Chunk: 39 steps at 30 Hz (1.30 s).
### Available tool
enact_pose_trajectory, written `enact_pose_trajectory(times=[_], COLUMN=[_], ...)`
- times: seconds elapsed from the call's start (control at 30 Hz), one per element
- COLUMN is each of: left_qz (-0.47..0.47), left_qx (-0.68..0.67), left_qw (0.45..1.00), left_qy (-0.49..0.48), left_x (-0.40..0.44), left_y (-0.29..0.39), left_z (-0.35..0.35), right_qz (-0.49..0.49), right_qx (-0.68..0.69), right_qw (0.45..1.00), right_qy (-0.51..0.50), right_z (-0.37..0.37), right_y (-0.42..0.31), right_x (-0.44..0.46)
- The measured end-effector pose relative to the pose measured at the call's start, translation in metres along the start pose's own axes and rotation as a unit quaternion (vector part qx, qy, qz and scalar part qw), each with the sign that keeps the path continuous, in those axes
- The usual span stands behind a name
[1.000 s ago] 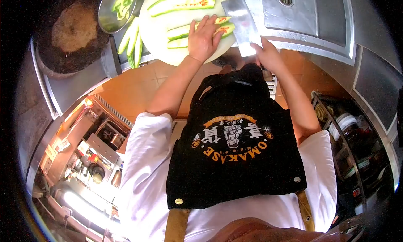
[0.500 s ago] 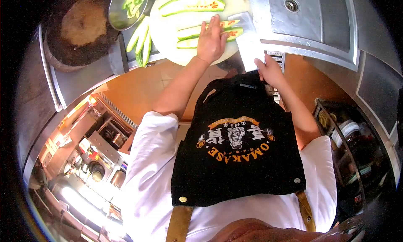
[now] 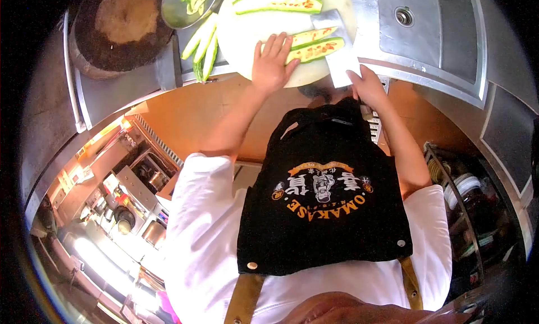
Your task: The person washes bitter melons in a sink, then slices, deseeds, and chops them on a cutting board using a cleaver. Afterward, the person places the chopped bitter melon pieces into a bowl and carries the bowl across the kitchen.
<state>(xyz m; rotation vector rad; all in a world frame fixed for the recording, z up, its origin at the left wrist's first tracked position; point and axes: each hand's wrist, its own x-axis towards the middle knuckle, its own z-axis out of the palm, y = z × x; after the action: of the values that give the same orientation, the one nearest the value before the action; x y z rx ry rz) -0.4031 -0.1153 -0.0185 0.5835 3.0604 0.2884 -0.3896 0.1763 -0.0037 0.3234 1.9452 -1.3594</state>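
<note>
On the round pale cutting board (image 3: 234, 51), my left hand (image 3: 273, 64) lies with fingers extended and thumb apart over the left ends of cut bitter melon pieces. The nearer bitter melon piece (image 3: 315, 49) shows red seeds, and a narrower strip (image 3: 320, 35) sits just behind it. My right hand (image 3: 368, 85) grips a broad-bladed cleaver (image 3: 341, 68) by the handle. Its blade is over the board's right side, close to the right ends of the pieces. Farther back lies a longer bitter melon half (image 3: 278, 2), cut face up.
A metal bowl (image 3: 172, 16) with cut green pieces stands left of the board. Long green wedges (image 3: 203, 46) lie beside it. At far left is a large dark round vessel (image 3: 84, 49); at right, a steel sink (image 3: 412, 40). A rack (image 3: 457, 186) stands behind on the right.
The camera view has shifted a little. My left hand has slid left along the pieces, and its thumb has spread. The nearer piece is tilted differently; the cleaver stays in my right hand.
</note>
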Motion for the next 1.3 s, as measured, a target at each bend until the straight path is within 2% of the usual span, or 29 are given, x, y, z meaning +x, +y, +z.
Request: enact_pose_trajectory(times=[0.17, 0.27, 0.37, 0.4, 0.47, 0.57, 0.77, 0.8, 0.83, 0.87, 0.97, 1.0, 1.07, 1.2, 1.3], left_qz=[-0.014, -0.019, -0.029, -0.036, -0.042, -0.033, -0.043, -0.041, -0.038, -0.040, -0.062, -0.063, -0.074, -0.058, -0.062], left_qx=[0.003, 0.010, 0.035, 0.034, 0.029, 0.021, -0.002, -0.022, -0.042, -0.042, -0.157, -0.155, -0.019, -0.134, -0.071], left_qw=[1.000, 1.000, 0.999, 0.998, 0.998, 0.998, 0.998, 0.998, 0.998, 0.998, 0.985, 0.986, 0.996, 0.989, 0.995], left_qy=[0.022, 0.009, -0.013, -0.026, -0.044, -0.050, -0.052, -0.041, -0.031, -0.032, -0.019, -0.013, -0.039, -0.015, -0.012], left_x=[-0.004, 0.000, -0.001, 0.000, -0.001, -0.002, 0.002, 0.001, 0.000, -0.002, 0.000, -0.001, -0.009, -0.021, -0.021], left_y=[0.005, 0.008, 0.007, 0.006, 0.007, 0.008, 0.008, 0.008, 0.007, 0.008, -0.001, -0.009, -0.028, -0.037, -0.032], left_z=[0.004, 0.005, 0.005, 0.008, 0.008, 0.004, 0.002, 0.002, 0.002, 0.001, -0.007, -0.011, -0.015, 0.004, -0.001], right_qz=[0.002, 0.021, -0.003, -0.002, 0.007, 0.011, 0.008, 0.008, -0.020, -0.008, 0.006, -0.009, -0.025, -0.019, -0.010], right_qx=[0.030, 0.016, 0.029, 0.001, 0.045, 0.010, -0.063, -0.062, -0.001, -0.030, -0.032, -0.033, -0.035, -0.084, -0.079], right_qw=[0.999, 1.000, 1.000, 1.000, 0.999, 0.999, 0.998, 0.998, 1.000, 0.999, 0.999, 0.999, 0.999, 0.996, 0.997], right_qy=[0.010, 0.011, -0.008, -0.018, -0.015, -0.031, -0.003, 0.006, -0.006, -0.013, -0.013, -0.009, -0.006, 0.005, -0.002], right_z=[0.018, 0.027, 0.026, 0.028, 0.035, 0.055, 0.068, 0.075, 0.085, 0.089, 0.093, 0.093, 0.093, 0.103, 0.112], right_y=[0.001, 0.001, 0.004, 0.028, 0.011, -0.007, -0.010, -0.013, -0.011, -0.035, -0.040, -0.035, -0.035, -0.039, -0.046], right_x=[-0.007, 0.008, -0.011, -0.007, -0.012, 0.008, -0.018, -0.017, -0.007, -0.008, -0.004, -0.005, -0.003, 0.009, 0.002])
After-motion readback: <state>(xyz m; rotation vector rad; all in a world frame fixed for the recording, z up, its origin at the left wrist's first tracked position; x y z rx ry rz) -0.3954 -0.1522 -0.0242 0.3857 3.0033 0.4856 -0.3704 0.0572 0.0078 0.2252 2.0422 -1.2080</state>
